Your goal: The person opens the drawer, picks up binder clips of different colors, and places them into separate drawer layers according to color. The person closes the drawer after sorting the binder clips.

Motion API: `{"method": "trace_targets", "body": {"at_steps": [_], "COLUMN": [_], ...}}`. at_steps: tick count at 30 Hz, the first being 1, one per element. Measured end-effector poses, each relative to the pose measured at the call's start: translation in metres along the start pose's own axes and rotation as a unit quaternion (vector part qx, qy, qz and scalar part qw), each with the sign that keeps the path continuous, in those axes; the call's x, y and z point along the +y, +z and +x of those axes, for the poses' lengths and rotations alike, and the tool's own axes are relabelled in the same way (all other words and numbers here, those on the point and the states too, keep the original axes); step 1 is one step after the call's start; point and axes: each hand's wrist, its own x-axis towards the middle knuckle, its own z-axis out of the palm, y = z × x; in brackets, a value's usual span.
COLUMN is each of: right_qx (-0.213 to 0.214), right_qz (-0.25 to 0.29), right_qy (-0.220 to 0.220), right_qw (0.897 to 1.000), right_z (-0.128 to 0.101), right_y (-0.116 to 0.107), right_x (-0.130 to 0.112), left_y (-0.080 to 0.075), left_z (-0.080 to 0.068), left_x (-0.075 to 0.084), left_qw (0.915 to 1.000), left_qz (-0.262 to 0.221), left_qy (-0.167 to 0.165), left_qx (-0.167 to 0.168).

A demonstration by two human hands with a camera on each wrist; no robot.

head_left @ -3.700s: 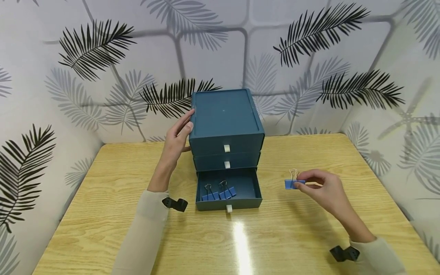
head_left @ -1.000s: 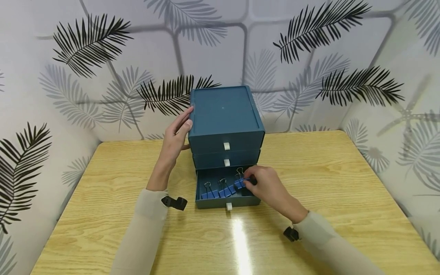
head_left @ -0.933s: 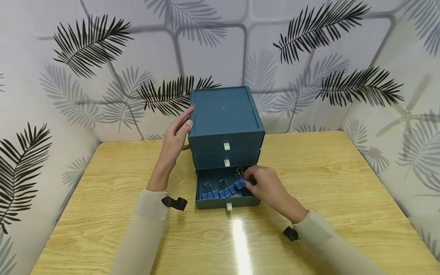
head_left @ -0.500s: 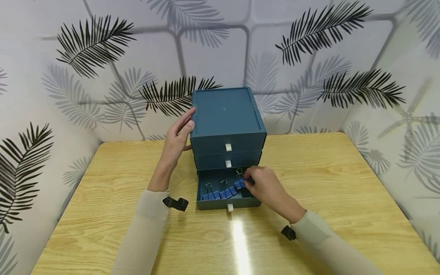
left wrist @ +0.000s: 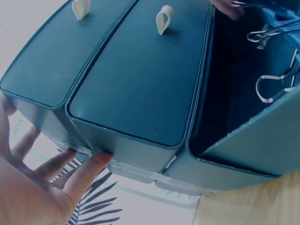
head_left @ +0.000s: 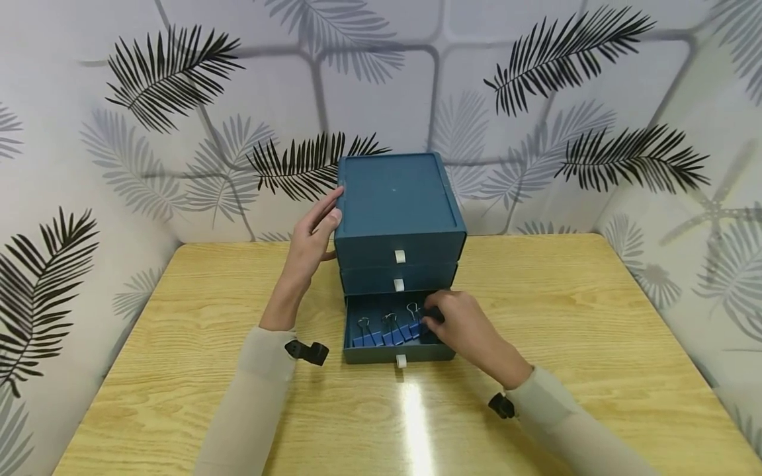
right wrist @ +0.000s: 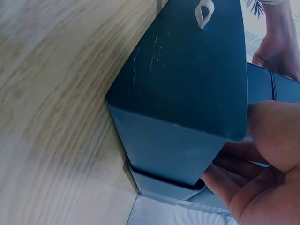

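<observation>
A dark blue three-drawer cabinet (head_left: 399, 195) stands on the table with its bottom drawer (head_left: 372, 356) pulled out. My left hand (head_left: 305, 254) rests on the cabinet's left side, fingers fairly straight; in the left wrist view, fingertips (left wrist: 101, 161) touch the side wall. Two blue binder clips lie in the drawer, one at the left (head_left: 368, 340) and another in the middle (head_left: 394, 338). My right hand (head_left: 467, 327) reaches over the drawer's right side and pinches a third blue binder clip (head_left: 415, 328), low inside. In the right wrist view the drawer front hides that clip.
The cabinet's upper two drawers are closed, each with a white pull tab (head_left: 399, 256). A wooden table (head_left: 565, 317) lies under everything. Behind it rises a leaf-patterned wall covering (head_left: 381, 86), close to the cabinet's back.
My right hand has carried its binder clip from above the table on the right into the drawer and lowered it beside the middle clip. My left hand has stayed on the cabinet.
</observation>
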Motion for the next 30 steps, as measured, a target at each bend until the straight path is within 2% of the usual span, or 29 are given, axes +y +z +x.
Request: {"method": "trace_targets", "body": {"at_steps": [6, 14, 25, 30], "right_qx": [0.024, 0.043, 0.105, 0.113], "right_qz": [0.079, 0.184, 0.233, 0.25], "right_qy": [0.018, 0.029, 0.014, 0.016], "right_qw": [0.996, 0.981, 0.967, 0.961], "right_z": [-0.01, -0.027, -0.055, -0.068], "right_y": [-0.003, -0.012, -0.019, -0.018], "right_x": [0.005, 0.009, 0.008, 0.004], "left_y": [0.001, 0.001, 0.001, 0.002], "left_z": [0.0, 0.001, 0.001, 0.001], "left_x": [0.0, 0.001, 0.001, 0.001], "left_qw": [1.0, 1.0, 1.0, 1.0], "left_qz": [0.0, -0.001, -0.002, 0.002], "left_qy": [-0.001, -0.003, -0.005, -0.004], "left_qx": [-0.001, -0.002, 0.0, 0.002]}}
